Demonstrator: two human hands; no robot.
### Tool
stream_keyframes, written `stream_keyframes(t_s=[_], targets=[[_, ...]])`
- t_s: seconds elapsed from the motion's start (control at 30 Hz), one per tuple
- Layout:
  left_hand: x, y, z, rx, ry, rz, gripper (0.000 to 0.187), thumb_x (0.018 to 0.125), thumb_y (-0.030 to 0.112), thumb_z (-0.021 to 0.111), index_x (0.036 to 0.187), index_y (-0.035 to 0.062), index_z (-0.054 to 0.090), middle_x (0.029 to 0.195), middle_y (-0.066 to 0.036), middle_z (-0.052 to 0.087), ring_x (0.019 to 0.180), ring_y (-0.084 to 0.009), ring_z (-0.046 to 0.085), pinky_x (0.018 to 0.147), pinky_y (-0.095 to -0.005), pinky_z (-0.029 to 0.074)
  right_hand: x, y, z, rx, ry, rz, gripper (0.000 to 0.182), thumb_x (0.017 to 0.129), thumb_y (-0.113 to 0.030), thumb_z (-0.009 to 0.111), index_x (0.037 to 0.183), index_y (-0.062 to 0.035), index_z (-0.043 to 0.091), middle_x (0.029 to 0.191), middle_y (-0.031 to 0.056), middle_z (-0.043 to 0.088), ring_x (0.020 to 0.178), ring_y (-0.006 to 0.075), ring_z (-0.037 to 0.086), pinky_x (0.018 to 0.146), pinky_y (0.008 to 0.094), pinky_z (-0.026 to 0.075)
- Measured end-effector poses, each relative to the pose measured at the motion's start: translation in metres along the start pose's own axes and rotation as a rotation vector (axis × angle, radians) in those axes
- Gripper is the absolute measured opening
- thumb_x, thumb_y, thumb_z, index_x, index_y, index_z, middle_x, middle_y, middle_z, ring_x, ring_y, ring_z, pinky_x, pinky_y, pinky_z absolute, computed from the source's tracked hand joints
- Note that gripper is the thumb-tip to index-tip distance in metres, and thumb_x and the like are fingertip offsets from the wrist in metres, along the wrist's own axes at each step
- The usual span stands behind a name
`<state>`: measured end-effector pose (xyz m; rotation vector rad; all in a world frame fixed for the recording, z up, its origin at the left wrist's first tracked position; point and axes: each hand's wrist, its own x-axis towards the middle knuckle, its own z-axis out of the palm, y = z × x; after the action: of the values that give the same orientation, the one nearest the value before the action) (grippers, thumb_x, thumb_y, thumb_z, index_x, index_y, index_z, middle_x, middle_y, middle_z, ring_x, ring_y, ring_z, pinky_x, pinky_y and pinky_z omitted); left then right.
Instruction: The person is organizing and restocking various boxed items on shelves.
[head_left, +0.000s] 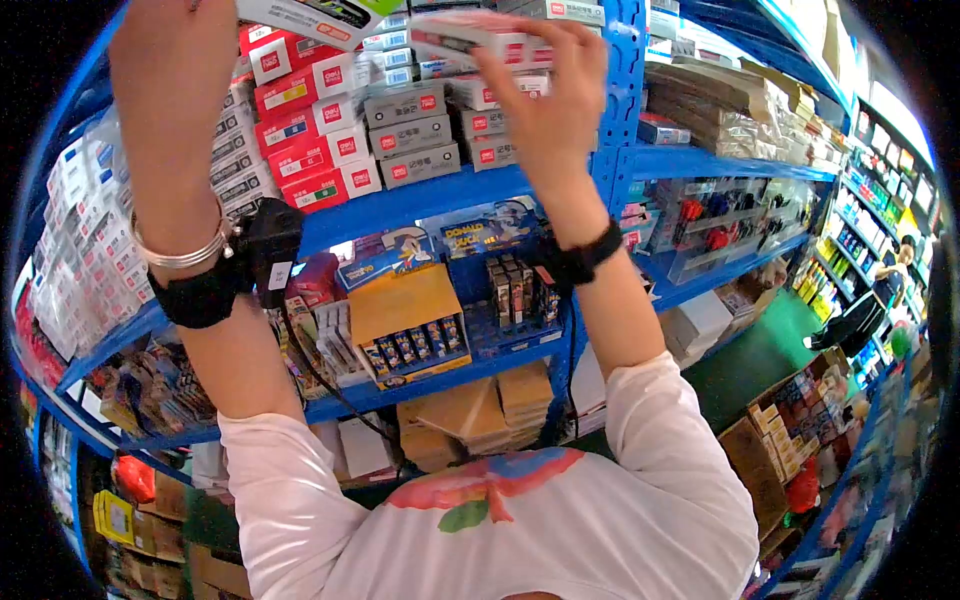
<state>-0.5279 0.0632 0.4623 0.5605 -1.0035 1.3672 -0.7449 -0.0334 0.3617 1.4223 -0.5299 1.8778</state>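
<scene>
White-and-red oblong carton (pixel 440 40), likely light, best held endwise, is pinched by the right hand (pixel 557 105) above the blue shelf (pixel 455 194), left hand (pixel 172 35) cropped, grip unclear.

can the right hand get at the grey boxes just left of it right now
Probably yes: the right hand is close by and the fronts of the grey boxes look unblocked. It seems to hold a red-and-white box, though, so it would likely need freeing first.
</scene>
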Motion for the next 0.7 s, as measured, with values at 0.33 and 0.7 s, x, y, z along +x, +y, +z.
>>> stream_keyframes(t_s=[0.33, 0.7], targets=[[-0.021, 0.016, 0.014, -0.505, -0.463, -0.172, 0.028, 0.091, 0.006, 0.058, 0.117, -0.0030, 0.058, 0.098, -0.020, 0.058, 0.087, -0.0356, 0.058, 0.079, -0.0388, 0.048, -0.014, 0.034, 0.015, -0.447, -0.089, -0.074, 0.056, 0.074, -0.031, 0.080, 0.123, -0.0089, 0.063, 0.126, 0.0152, 0.055, 0.125, 0.0395, 0.043, 0.099, 0.0454, 0.042], [-0.055, 0.011, 0.062, -0.537, -0.524, 0.182, 0.043, 0.088, 0.017, 0.066, 0.129, 0.0094, 0.057, 0.100, -0.014, 0.059, 0.092, -0.0321, 0.060, 0.077, -0.0405, 0.049, 0.031, 0.018, -0.017, 0.399, -0.324, 0.018, 0.057, 0.081, -0.024, 0.076, 0.132, -0.0095, 0.053, 0.128, 0.0211, 0.053, 0.116, 0.0396, 0.054, 0.098, 0.0427, 0.045]])
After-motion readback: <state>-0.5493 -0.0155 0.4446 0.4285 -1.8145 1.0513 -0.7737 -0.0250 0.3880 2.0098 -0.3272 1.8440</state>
